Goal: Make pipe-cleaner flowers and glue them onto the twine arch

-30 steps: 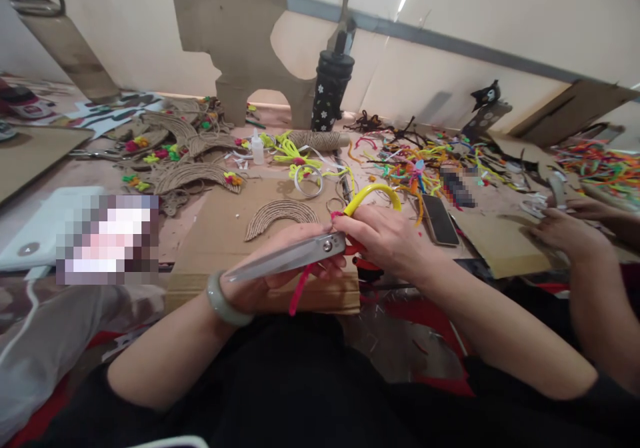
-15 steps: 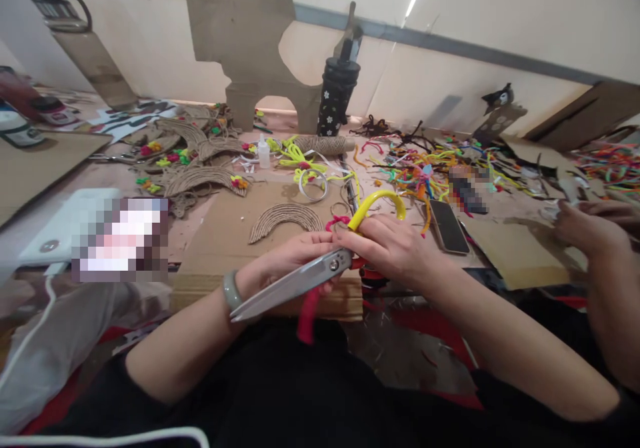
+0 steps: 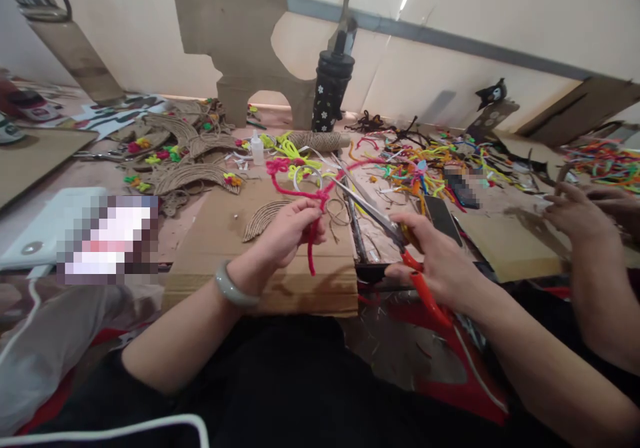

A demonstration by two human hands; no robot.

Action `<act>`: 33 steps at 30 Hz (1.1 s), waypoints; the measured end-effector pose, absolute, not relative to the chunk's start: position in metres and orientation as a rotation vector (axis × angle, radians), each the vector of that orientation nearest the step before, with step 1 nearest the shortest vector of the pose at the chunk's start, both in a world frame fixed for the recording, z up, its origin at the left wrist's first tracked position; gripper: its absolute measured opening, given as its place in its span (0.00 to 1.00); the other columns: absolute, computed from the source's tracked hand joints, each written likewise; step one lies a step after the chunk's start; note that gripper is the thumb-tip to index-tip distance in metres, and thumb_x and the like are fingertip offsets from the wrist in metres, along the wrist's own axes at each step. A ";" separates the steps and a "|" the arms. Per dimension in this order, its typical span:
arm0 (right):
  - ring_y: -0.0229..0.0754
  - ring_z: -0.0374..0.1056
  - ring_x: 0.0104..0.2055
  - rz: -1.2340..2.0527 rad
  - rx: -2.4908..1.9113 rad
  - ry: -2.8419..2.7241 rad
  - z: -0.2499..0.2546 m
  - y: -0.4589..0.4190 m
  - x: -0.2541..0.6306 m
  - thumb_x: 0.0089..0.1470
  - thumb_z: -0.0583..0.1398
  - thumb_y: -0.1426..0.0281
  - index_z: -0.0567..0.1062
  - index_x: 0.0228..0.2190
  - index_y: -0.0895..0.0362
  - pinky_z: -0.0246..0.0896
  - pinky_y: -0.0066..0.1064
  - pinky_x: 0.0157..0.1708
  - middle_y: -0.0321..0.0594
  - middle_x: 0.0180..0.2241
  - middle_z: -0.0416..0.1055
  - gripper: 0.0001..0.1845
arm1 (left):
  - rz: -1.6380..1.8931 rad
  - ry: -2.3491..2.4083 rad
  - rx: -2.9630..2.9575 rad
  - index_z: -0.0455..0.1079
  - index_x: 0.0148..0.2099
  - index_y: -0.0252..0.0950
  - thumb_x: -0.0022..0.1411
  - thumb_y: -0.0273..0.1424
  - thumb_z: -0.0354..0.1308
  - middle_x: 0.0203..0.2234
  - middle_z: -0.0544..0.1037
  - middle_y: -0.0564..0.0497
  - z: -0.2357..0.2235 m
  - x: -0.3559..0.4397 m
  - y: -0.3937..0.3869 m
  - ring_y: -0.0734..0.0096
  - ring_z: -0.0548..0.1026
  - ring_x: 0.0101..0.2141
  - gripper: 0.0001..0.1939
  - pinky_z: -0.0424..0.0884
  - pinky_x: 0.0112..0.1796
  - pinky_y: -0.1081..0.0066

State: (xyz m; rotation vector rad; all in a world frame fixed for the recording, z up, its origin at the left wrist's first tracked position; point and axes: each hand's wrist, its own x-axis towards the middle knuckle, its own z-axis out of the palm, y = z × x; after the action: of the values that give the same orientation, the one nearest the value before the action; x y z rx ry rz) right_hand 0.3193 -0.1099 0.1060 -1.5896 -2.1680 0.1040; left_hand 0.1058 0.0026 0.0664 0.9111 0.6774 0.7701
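A pale wall backs a craft-strewn table [image 3: 175, 231]. Above the fingers of the left hand [image 3: 290, 238], the pink cord [image 3: 323, 197] spreads into loops and a knot, its tail dangling below; that hand pinches it just under the knot. The right hand [image 3: 443, 255] grips the scissors [image 3: 383, 219] by their handles, blades parted. A second ago the hands were together and the blades lay back along the left wrist; now the hands are apart and the blades point forward, tips near the knot. That seems to put the cord within cutting reach, though I cannot tell whether a strand lies between the blades. Beneath the left hand is a cardboard sheet [image 3: 213, 251], with a coiled twine arch [image 3: 263, 220] partly behind the fingers. Beyond the right hand lie a phone [image 3: 444, 218] and, farther off, a co-worker's hand [image 3: 577, 215].
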 end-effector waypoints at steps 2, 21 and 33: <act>0.50 0.72 0.38 0.336 -1.737 -2.131 0.102 -0.119 0.323 0.53 0.58 0.55 0.65 0.51 0.56 0.68 0.38 0.35 0.47 0.43 0.74 0.28 | 0.828 0.704 0.910 0.63 0.29 0.36 0.53 0.27 0.57 0.15 0.69 0.58 0.067 0.108 0.006 0.81 0.66 0.16 0.04 0.64 0.20 0.80; 0.49 0.73 0.41 0.799 -1.872 -1.950 0.075 -0.111 0.331 0.54 0.54 0.51 0.70 0.50 0.58 0.68 0.39 0.40 0.46 0.40 0.76 0.30 | 0.903 0.791 1.112 0.71 0.29 0.33 0.53 0.27 0.59 0.13 0.63 0.59 0.060 0.124 0.004 0.83 0.57 0.15 0.02 0.52 0.17 0.79; 0.46 0.71 0.32 0.777 -1.841 -1.911 0.064 -0.102 0.327 0.54 0.52 0.53 0.74 0.41 0.58 0.65 0.34 0.32 0.42 0.31 0.76 0.24 | 0.852 0.838 1.162 0.69 0.28 0.32 0.56 0.26 0.57 0.13 0.63 0.59 0.056 0.132 0.013 0.84 0.57 0.14 0.05 0.52 0.17 0.81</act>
State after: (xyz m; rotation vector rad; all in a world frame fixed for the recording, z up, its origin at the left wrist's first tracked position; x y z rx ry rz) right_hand 0.3269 -0.1022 0.0643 -1.8406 -1.9109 0.7768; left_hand 0.1319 0.0133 0.0557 1.1616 0.8377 0.8518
